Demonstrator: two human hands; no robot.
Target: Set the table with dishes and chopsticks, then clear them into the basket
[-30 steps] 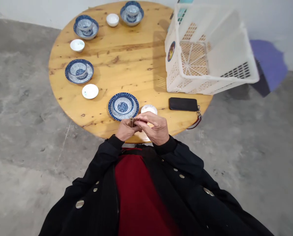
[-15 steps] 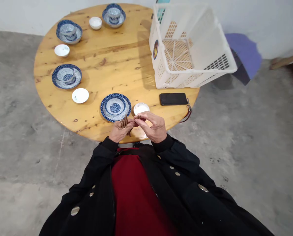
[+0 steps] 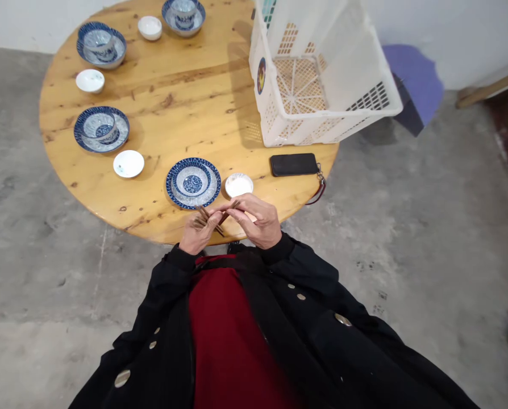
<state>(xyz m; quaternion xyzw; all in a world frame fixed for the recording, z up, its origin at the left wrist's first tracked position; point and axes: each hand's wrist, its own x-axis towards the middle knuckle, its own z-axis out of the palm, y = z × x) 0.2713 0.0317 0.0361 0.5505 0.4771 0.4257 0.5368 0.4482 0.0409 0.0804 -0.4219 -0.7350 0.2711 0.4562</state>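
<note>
Both my hands meet over the near edge of a round wooden table (image 3: pixel 186 91). My left hand (image 3: pixel 198 233) is closed round a bundle of brown chopsticks (image 3: pixel 209 219). My right hand (image 3: pixel 256 220) pinches one or two of those sticks at their upper ends, pulling them askew from the bundle. Just beyond my hands sit a blue-and-white bowl on a matching plate (image 3: pixel 193 182) and a small white cup (image 3: pixel 238 184).
A white plastic crate (image 3: pixel 322 74) stands on the table's right side, with a black phone on a strap (image 3: pixel 294 164) in front of it. Three more blue bowl-and-plate sets (image 3: pixel 101 128) and white cups (image 3: pixel 128 163) ring the left and far edge. Concrete floor surrounds the table.
The chopsticks, held tight together between both hands before, now fan apart as my right hand draws some away from the left. The view has shifted, moving the table left and up.
</note>
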